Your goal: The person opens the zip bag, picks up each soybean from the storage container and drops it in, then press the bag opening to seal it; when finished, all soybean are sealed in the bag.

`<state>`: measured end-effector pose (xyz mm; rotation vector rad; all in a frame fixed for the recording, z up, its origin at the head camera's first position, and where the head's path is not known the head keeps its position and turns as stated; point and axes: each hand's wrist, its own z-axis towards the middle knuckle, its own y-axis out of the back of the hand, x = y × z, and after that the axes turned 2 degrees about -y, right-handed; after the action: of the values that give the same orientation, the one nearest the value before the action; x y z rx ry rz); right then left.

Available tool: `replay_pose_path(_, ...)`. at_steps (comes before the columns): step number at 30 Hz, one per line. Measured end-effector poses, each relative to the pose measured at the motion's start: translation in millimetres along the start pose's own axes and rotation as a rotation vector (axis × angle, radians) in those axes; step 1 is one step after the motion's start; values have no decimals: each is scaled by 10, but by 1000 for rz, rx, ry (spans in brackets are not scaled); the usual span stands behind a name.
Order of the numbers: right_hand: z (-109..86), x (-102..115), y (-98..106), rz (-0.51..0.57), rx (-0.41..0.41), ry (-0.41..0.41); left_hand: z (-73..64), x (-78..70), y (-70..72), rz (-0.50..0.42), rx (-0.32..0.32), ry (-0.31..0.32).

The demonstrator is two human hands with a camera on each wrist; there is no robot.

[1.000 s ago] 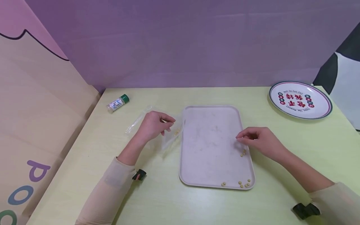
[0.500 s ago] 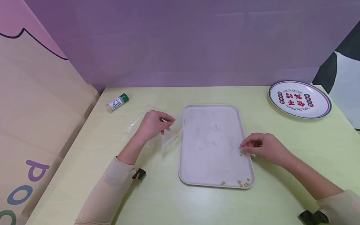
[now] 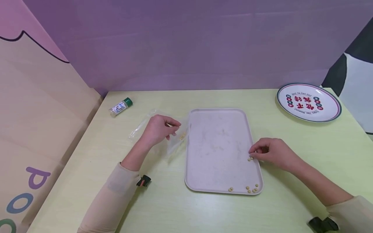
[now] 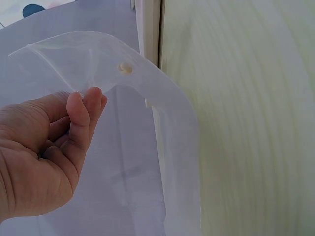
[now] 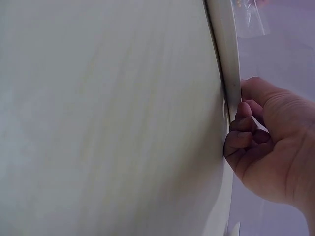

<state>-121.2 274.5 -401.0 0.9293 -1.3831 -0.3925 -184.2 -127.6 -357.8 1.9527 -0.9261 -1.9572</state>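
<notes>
A clear plastic bag (image 3: 176, 142) with a few pale yellow soybeans (image 3: 182, 136) inside hangs from my left hand (image 3: 159, 129), which pinches it between thumb and fingers just left of the tray. On the light tray (image 3: 217, 152), my right hand (image 3: 272, 152) is at the right rim. Its thumb and forefinger come together on a soybean, which the fingertips hide. Two loose soybeans (image 3: 250, 159) lie right beside those fingertips. Several more soybeans (image 3: 252, 189) are scattered along the tray's near right corner. In the right wrist view, the remaining fingers (image 5: 241, 142) are curled by the tray's edge.
A small clear bottle (image 3: 121, 107) with a green cap lies on its side at the back left of the table (image 3: 163, 210). At the back right sits an oval white plate (image 3: 309, 103) with red lettering. A purple backdrop (image 3: 186, 45) stands behind the table.
My right hand has moved down and slightly right along the tray's rim to the soybeans, then stayed there. The left hand keeps its pinch on the bag without moving.
</notes>
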Motion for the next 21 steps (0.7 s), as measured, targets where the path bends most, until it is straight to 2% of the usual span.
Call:
replay_pose_path(13,14,45,-21,11,-1,-8,1,23,-6,4,-4,-4)
replay_pose_path(21,13,33,-40,8,-74,53,10,31,-10,3,-3,-6)
